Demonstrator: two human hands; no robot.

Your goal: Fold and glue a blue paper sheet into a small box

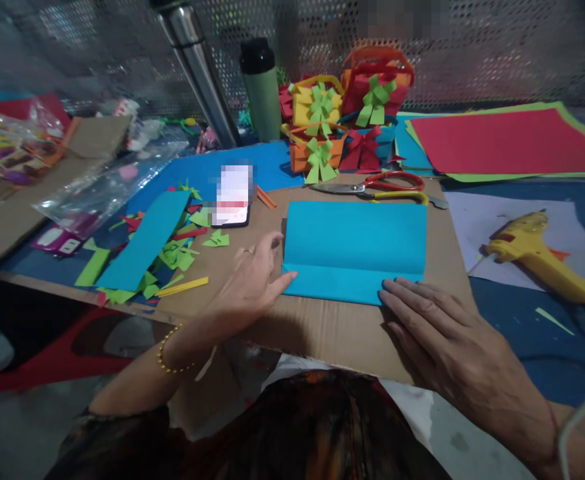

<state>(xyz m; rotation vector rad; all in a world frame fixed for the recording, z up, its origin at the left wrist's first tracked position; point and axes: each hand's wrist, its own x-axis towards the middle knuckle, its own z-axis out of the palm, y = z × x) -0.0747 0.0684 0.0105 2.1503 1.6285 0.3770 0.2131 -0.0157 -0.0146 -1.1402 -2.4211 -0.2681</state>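
Note:
A blue sheet of paper [356, 235] lies on a piece of cardboard [322, 327] in front of me, with a crease across it and its near strip folded. My left hand [258, 275] rests at the sheet's left edge, thumb on the near-left corner and fingers curved but apart. With fingers stretched out flat, my right hand [437, 327] touches the near-right corner of the fold. Beyond the sheet lie red-handled scissors [367, 187] and a tool with a yellow handle [402, 197].
Left are paper scraps [177, 253], a blue strip [147, 243] and a phone [233, 195]. Small paper baskets with bows [319, 107], a green bottle [262, 93] and a steel flask [199, 73] stand behind. Right are coloured sheets [512, 140] and a yellow glue gun [537, 253].

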